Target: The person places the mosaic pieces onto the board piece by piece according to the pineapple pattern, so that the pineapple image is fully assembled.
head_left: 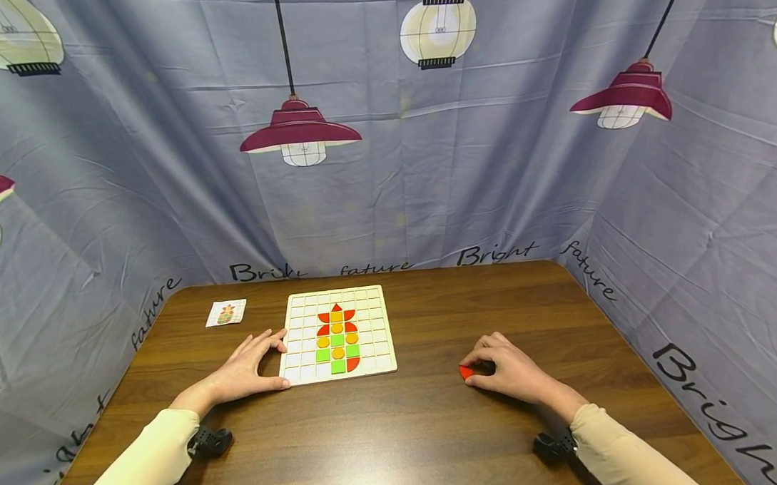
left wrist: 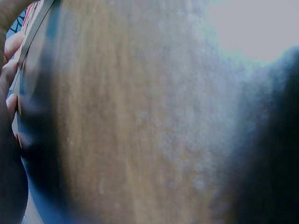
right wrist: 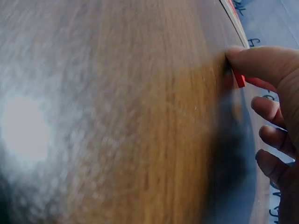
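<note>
In the head view, my right hand [head_left: 505,367] pinches a small flat red tile [head_left: 466,372] between thumb and fingertips, low over the table right of the board. Fingers hide part of the tile's outline; its thin red edge [right wrist: 238,78] shows in the right wrist view. My left hand [head_left: 241,369] rests at the left side of a white gridded board [head_left: 375,336], its thumb near the front corner and its other fingertips along the edge. On the board, red, yellow and green tiles [head_left: 337,340] form a pineapple-like figure with a red quarter-round tile [head_left: 353,363] at lower right.
A small picture card [head_left: 226,313] with a similar coloured figure lies at the table's back left. The brown wooden table [head_left: 427,427] is enclosed at back and sides by a grey-blue curtain [head_left: 387,200] printed with lamps. Both wrists carry black devices.
</note>
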Motion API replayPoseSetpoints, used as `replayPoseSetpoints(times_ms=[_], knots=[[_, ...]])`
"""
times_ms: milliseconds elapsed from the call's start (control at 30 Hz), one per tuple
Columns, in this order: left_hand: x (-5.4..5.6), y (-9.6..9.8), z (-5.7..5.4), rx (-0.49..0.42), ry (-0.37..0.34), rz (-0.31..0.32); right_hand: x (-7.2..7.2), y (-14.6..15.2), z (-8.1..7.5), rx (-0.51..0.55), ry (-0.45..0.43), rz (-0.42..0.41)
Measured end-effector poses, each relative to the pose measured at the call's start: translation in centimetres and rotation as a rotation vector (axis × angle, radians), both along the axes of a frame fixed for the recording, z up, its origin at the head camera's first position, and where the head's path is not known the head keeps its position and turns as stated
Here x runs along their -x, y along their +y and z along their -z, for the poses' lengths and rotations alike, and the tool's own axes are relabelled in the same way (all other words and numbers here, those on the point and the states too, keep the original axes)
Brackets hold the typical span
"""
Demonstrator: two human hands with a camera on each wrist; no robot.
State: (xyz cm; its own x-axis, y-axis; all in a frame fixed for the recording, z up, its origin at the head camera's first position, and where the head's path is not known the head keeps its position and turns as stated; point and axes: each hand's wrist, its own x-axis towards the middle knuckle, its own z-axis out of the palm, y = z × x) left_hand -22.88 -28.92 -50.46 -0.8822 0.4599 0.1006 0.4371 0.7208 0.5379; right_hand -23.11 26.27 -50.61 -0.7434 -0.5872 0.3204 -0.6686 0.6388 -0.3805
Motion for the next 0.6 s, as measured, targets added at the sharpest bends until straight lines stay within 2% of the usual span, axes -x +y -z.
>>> replayPoseSetpoints(times_ms=[133,400,600], knots=[[-0.02,0.00,-0.02,-0.001,0.002,0.001,-0.08,-0.24,-0.04,-0.006,-0.009,0.002],[0.00,0.06,-0.10,-0.002,0.007,0.004,-0.26,-0.13,0.23,0.020,-0.001,0.108],[0.05,0.05,-0.08,-0.003,0.005,0.004,-0.33,-0.25,0.38,0.035,0.011,0.091]])
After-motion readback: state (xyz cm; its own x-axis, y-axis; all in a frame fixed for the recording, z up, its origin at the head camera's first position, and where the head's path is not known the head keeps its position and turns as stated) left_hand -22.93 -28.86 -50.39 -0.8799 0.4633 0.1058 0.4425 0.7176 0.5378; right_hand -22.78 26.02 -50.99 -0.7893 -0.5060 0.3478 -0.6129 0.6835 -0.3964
